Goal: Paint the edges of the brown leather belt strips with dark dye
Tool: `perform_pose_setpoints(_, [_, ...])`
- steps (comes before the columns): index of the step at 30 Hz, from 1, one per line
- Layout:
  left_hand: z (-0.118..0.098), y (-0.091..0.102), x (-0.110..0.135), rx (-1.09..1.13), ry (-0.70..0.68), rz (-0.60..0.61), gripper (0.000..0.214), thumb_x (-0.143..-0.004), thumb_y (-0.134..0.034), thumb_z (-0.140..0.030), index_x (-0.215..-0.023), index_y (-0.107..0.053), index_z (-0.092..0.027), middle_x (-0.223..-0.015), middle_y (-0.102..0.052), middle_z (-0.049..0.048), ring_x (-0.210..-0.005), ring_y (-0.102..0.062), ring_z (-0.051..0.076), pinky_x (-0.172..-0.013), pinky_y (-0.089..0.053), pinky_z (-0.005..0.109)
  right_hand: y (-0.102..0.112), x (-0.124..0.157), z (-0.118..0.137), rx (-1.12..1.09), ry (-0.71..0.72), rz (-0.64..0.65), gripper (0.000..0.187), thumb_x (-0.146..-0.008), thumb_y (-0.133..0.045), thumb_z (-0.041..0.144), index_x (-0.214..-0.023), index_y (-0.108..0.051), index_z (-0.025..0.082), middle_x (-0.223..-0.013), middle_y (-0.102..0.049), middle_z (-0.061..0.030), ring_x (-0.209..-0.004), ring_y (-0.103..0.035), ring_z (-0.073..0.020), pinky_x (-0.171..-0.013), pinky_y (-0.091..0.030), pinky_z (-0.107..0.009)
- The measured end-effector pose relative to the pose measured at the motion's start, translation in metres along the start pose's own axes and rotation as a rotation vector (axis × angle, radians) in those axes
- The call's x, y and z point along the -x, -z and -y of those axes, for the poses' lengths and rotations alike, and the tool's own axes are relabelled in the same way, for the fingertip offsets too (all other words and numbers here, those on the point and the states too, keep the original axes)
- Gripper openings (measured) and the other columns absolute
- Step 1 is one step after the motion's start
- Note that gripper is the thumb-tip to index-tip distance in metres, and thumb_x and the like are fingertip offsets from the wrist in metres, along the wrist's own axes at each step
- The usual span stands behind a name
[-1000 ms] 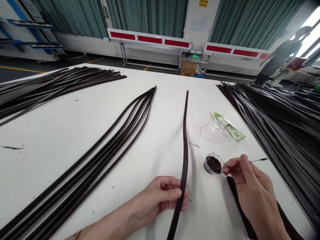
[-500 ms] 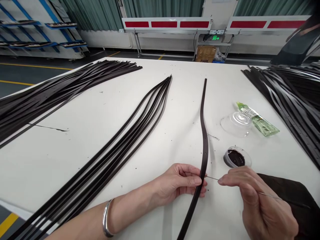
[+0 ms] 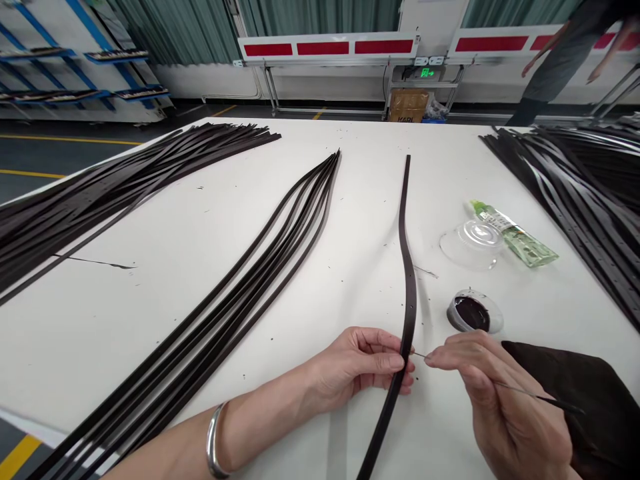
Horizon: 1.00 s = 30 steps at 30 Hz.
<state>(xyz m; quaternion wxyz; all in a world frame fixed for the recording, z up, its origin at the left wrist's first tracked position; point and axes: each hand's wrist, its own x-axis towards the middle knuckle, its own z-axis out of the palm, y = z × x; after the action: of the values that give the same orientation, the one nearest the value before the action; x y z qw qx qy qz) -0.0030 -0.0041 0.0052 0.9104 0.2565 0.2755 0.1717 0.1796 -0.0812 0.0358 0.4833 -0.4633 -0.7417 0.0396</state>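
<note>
My left hand [image 3: 361, 365] pinches a long dark leather strap [image 3: 407, 267] that lies lengthwise on the white table [image 3: 150, 280]. My right hand [image 3: 495, 393] pinches a thin metal stick [image 3: 530, 395], and its tip touches the strap's edge right beside my left thumb. Just beyond my right hand sits a small round pot of dark paint [image 3: 473, 313]. A silver bangle [image 3: 214, 440] circles my left wrist.
Several dark straps [image 3: 240, 293] fan out left of centre, with bigger piles at the far left [image 3: 100, 193] and right [image 3: 585, 187]. A clear lid [image 3: 473, 241] and a green tube [image 3: 515, 235] lie behind the pot. A dark cloth [image 3: 590, 393] lies bottom right. A person [image 3: 560, 47] walks beyond the table.
My right hand left the paint pot and brought the stick's tip to the strap's edge near my left thumb. The view shifted, and the person in the background walked along.
</note>
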Motion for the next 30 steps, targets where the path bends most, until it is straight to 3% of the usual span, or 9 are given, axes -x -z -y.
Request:
perform_pose_setpoints(5, [0.0, -0.002, 0.0, 0.029, -0.01, -0.011, 0.026, -0.067, -0.086, -0.021, -0.085, -0.07, -0.012, -0.081, -0.073, 0.0082, -0.071, -0.068, 0.018, -0.075, -0.053, 0.035, -0.001, -0.004, 0.003, 0.036, -0.03, 0.003, 0.028, -0.087, -0.043, 0.002, -0.1, -0.061, 0.02, -0.073, -0.069, -0.0034, -0.07, -0.066, -0.0172, -0.064, -0.054, -0.033])
perform_pose_setpoints(10, [0.002, 0.002, -0.001, 0.032, -0.008, -0.006, 0.026, -0.069, -0.085, -0.021, -0.089, -0.07, -0.012, -0.082, -0.074, 0.0086, -0.073, -0.069, 0.018, -0.076, -0.054, 0.035, -0.004, -0.003, 0.003, 0.032, 0.043, 0.02, 0.033, -0.085, -0.042, -0.004, -0.107, -0.059, 0.016, -0.078, -0.07, -0.0054, -0.077, -0.067, -0.0172, -0.07, -0.055, -0.034])
perform_pose_setpoints(18, [0.002, 0.003, -0.002, 0.043, -0.011, -0.028, 0.026, -0.07, -0.084, -0.02, -0.091, -0.07, -0.011, -0.085, -0.074, 0.0096, -0.074, -0.07, 0.018, -0.077, -0.055, 0.036, -0.002, 0.0, 0.003, 0.016, 0.011, 0.01, 0.032, -0.088, -0.043, 0.0, -0.106, -0.061, 0.019, -0.079, -0.071, -0.0038, -0.076, -0.068, -0.0177, -0.068, -0.056, -0.034])
perform_pose_setpoints(21, [0.002, 0.002, -0.001, 0.055, -0.015, -0.029, 0.027, -0.07, -0.085, -0.02, -0.09, -0.07, -0.012, -0.085, -0.074, 0.0093, -0.073, -0.07, 0.018, -0.077, -0.055, 0.037, -0.001, 0.006, 0.006, -0.003, -0.128, -0.053, 0.028, -0.092, -0.042, 0.008, -0.099, -0.065, 0.02, -0.08, -0.072, -0.0034, -0.076, -0.069, -0.0167, -0.068, -0.056, -0.031])
perform_pose_setpoints(25, [0.001, 0.001, 0.001, 0.052, -0.008, -0.001, 0.024, -0.072, -0.083, -0.022, -0.089, -0.07, -0.012, -0.083, -0.072, 0.0079, -0.074, -0.069, 0.017, -0.077, -0.055, 0.035, -0.005, 0.011, 0.009, -0.074, -0.479, -0.317, 0.025, -0.098, -0.042, 0.019, -0.095, -0.066, 0.022, -0.095, -0.071, -0.0038, -0.079, -0.071, -0.016, -0.076, -0.058, -0.031])
perform_pose_setpoints(28, [0.0, -0.001, 0.002, 0.044, -0.024, 0.05, 0.024, -0.073, -0.082, -0.023, -0.091, -0.071, -0.012, -0.083, -0.071, 0.0071, -0.073, -0.068, 0.016, -0.077, -0.054, 0.034, -0.012, 0.011, 0.005, -0.188, -0.67, -0.23, 0.009, -0.092, -0.057, 0.028, -0.094, -0.063, 0.022, -0.105, -0.068, -0.0055, -0.096, -0.069, -0.019, -0.085, -0.057, -0.03])
perform_pose_setpoints(30, [-0.001, -0.003, 0.002, 0.03, -0.034, 0.071, 0.024, -0.074, -0.081, -0.023, -0.094, -0.072, -0.012, -0.083, -0.071, 0.0071, -0.074, -0.068, 0.016, -0.076, -0.054, 0.033, -0.018, 0.01, -0.002, -0.353, -0.737, -0.153, 0.013, -0.087, -0.066, 0.03, -0.091, -0.058, 0.021, -0.103, -0.066, -0.0057, -0.094, -0.069, -0.0183, -0.08, -0.058, -0.028])
